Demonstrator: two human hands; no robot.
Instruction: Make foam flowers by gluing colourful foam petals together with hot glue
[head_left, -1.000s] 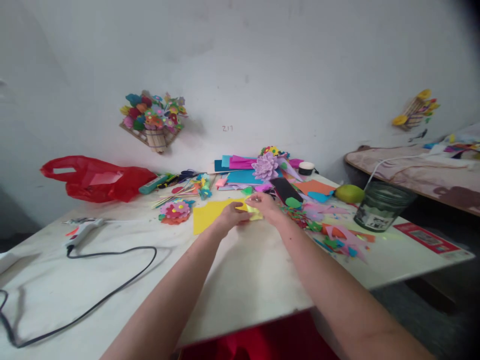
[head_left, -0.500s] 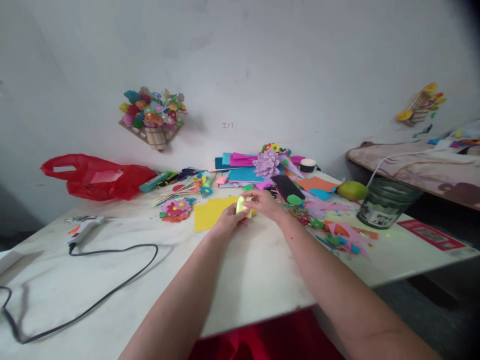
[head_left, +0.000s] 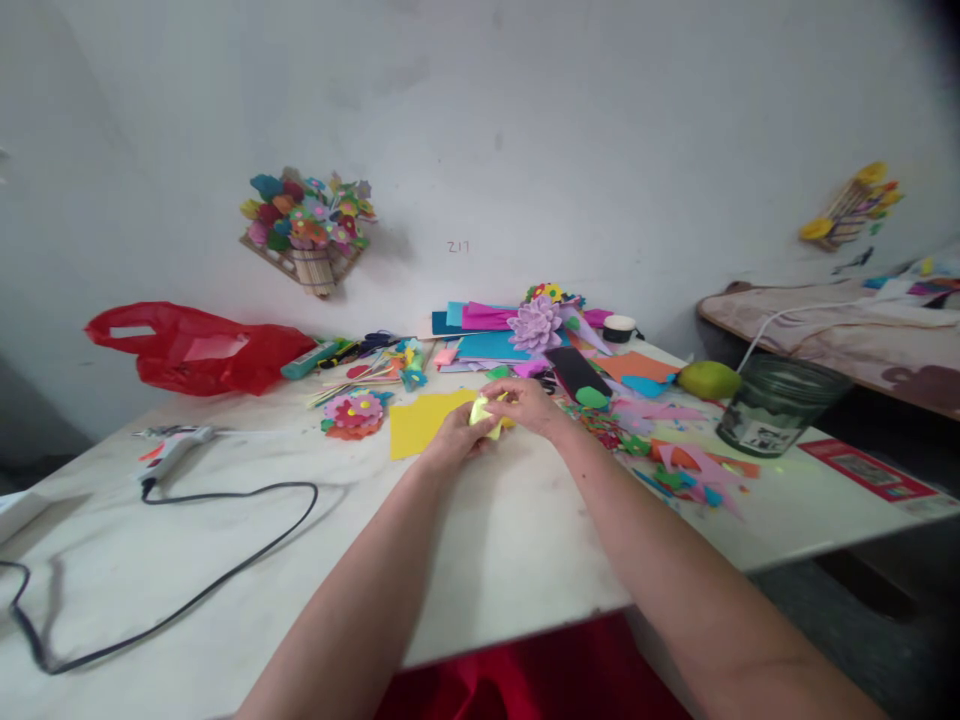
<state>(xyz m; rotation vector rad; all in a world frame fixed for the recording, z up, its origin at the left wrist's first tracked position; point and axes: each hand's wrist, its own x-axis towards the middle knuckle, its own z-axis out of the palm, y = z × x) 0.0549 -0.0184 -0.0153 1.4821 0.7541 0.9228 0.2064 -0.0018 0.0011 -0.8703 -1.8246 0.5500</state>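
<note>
A small pale yellow piece [head_left: 481,412] is held between both hands near the middle of the white table. My left hand [head_left: 454,436] is closed around its lower left side. From the right, my right hand [head_left: 525,406] pinches its upper part with thumb and fingers. Beneath and behind the hands lies a bright yellow sheet [head_left: 420,424]. Left of that sheet sits a layered pink and orange flower [head_left: 353,413]. The held piece's exact shape is partly hidden by the fingers.
A glue gun [head_left: 175,453] with a looping black cord lies left. A red plastic bag [head_left: 202,350] is at the back left. Behind the hands are coloured sheets, a purple flower [head_left: 535,324] and a phone [head_left: 577,376]. Scraps, a green fruit [head_left: 708,380] and a glass jar [head_left: 772,410] stand right.
The view has shifted slightly. The pale yellow piece looks a little turned between the fingers, and both hands remain closed on it in nearly the same place.
</note>
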